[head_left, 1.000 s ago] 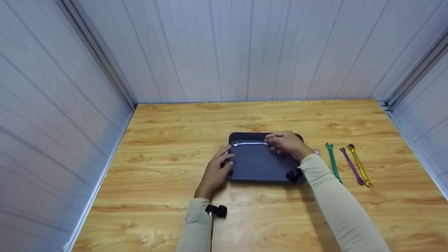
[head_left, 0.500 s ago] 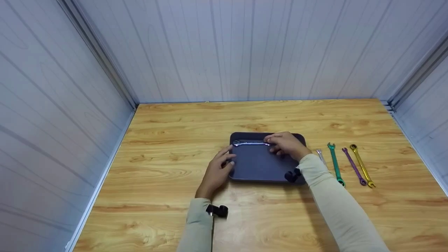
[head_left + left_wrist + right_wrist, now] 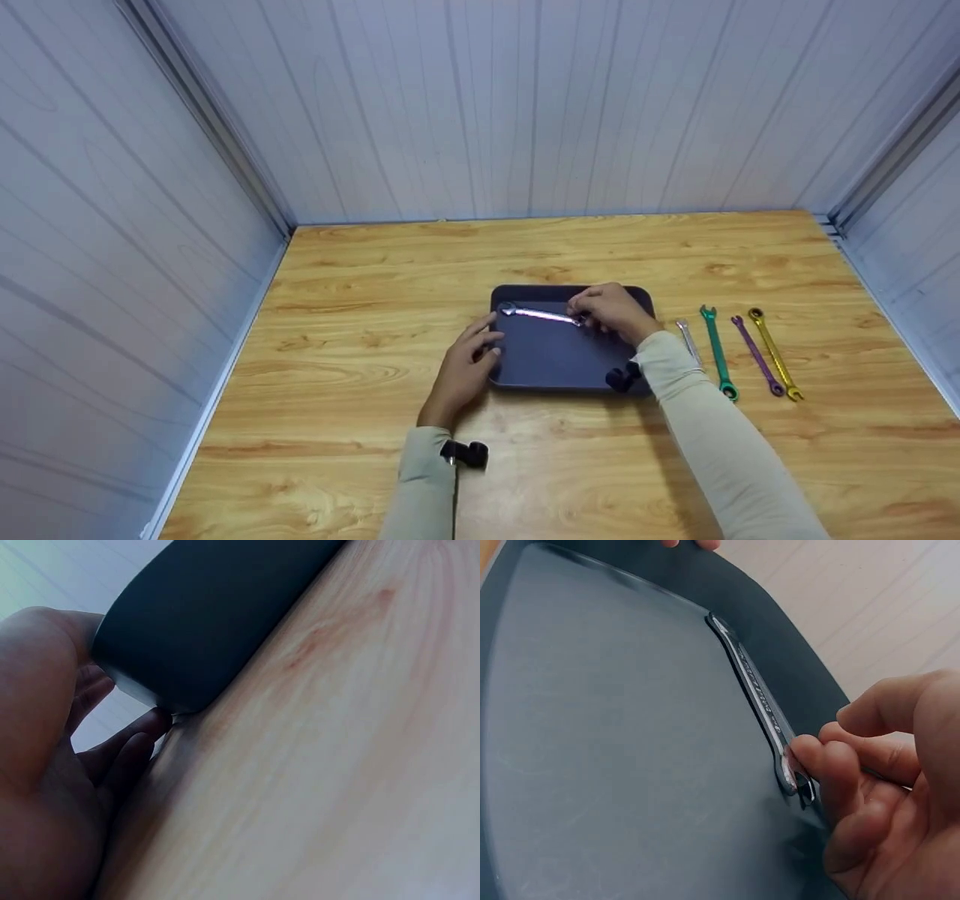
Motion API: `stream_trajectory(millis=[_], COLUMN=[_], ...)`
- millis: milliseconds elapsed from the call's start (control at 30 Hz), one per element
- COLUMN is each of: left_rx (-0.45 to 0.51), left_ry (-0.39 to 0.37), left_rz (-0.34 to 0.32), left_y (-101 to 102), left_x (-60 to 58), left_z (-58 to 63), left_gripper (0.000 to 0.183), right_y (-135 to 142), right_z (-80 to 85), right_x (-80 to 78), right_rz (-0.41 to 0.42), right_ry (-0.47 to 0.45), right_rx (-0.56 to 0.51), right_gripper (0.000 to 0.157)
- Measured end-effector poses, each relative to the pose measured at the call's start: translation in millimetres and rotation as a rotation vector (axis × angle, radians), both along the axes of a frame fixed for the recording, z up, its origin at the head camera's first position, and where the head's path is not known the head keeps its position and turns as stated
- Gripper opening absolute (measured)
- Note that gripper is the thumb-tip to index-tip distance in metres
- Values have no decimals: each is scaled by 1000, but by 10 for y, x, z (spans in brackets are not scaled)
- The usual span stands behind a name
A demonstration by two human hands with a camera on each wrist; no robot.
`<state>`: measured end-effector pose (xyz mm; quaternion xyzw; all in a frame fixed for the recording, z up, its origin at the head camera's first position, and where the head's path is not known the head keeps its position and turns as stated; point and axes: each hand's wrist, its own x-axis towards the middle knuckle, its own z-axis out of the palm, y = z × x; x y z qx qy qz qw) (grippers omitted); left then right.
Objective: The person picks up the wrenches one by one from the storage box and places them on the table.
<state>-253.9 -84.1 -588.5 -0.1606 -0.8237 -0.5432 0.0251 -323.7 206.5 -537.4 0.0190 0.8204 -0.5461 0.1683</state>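
A dark tray [image 3: 555, 367] lies on the wooden table. Inside it, near the far wall, is a silver combination wrench [image 3: 544, 314], slanted with its right end closer to me. My right hand [image 3: 611, 309] reaches over the tray's right part, its bent fingertips [image 3: 808, 750] touching the wrench's near end in the right wrist view. The thumb there stays off the wrench. My left hand [image 3: 463, 367] rests against the tray's left side with loosely spread fingers; two fingertips [image 3: 705, 543] show over the wall in the right wrist view.
Right of the tray lie more wrenches: a small silver one [image 3: 688, 341] partly behind my right sleeve, a green one [image 3: 718, 352], a purple one [image 3: 757, 356] and a gold one [image 3: 775, 352]. Pale panel walls [image 3: 525, 112] enclose the table's back and sides.
The silver wrench in the tray has turned from nearly level to slanted, its right end swinging toward me at my right fingertips. My left hand has stayed at the tray's side.
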Motion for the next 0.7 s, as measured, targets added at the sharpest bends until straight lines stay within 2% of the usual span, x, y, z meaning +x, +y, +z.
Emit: stream_trajectory(millis=[367,500,700], left_rx=[7,-5,-4], left_ry=[25,26,3], left_rz=[-22,-20,-9], left_y=[-19,-44,-57], left_x=[-8,-19,-2], left_z=[11,-2,-8], left_gripper=[26,26,26], right_y=[-87,-181,-316], right_z=[-25,-44,-82], right_x=[6,6,-30], right_rz=[15,11,16], right_ry=[-43,-32,-12], right_rx=[19,5,49], right_gripper=[23,21,16])
